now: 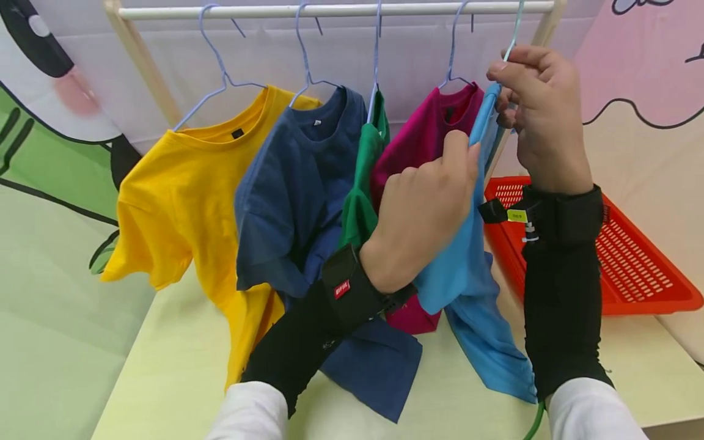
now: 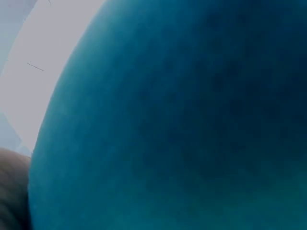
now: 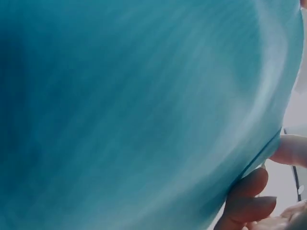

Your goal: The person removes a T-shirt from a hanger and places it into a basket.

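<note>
While both hands work, a blue shirt (image 1: 467, 269) hangs at the rail (image 1: 330, 10).
Left hand (image 1: 420, 211) grips its cloth; right hand (image 1: 541, 113) pinches the hanger (image 1: 514, 30).

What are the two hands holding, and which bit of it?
Both hold the light blue T-shirt. The left hand grips its upper edge near the shoulder; the right hand pinches its hanger by the neck, just above the collar.
</note>
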A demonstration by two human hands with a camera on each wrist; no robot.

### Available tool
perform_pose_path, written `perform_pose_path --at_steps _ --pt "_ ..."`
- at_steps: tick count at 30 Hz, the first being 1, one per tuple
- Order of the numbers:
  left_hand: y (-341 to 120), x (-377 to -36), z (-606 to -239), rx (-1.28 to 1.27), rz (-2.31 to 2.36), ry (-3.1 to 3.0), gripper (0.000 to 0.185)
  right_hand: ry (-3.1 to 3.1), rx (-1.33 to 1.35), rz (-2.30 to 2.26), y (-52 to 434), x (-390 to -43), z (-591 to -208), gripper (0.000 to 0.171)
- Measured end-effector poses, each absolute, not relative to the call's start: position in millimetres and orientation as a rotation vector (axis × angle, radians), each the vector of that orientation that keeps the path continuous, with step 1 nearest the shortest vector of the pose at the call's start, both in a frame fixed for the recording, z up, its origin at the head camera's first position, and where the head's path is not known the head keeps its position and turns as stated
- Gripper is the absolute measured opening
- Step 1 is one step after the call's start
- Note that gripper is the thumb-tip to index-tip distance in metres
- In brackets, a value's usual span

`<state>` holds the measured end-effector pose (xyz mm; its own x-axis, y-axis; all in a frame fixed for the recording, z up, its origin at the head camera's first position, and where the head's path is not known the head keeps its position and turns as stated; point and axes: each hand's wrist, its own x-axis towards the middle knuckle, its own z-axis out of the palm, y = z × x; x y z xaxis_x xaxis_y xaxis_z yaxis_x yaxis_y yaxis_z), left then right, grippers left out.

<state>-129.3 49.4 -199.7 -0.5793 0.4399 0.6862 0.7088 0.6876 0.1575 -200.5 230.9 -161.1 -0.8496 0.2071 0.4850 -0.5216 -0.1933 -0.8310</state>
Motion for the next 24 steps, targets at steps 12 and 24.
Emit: perform_pose_path --at_steps 12,24 --pt "27.7 -61.8 -218.1 -0.865 -0.286 -2.077 0.029 -1.498 0.373 1.975 216.3 -177.6 -158.5 0.03" --pt "6.4 -36.9 -249.4 -1.147 -0.421 -2.084 0.03 -1.449 0.387 1.705 216.0 -174.1 -169.2 0.02"
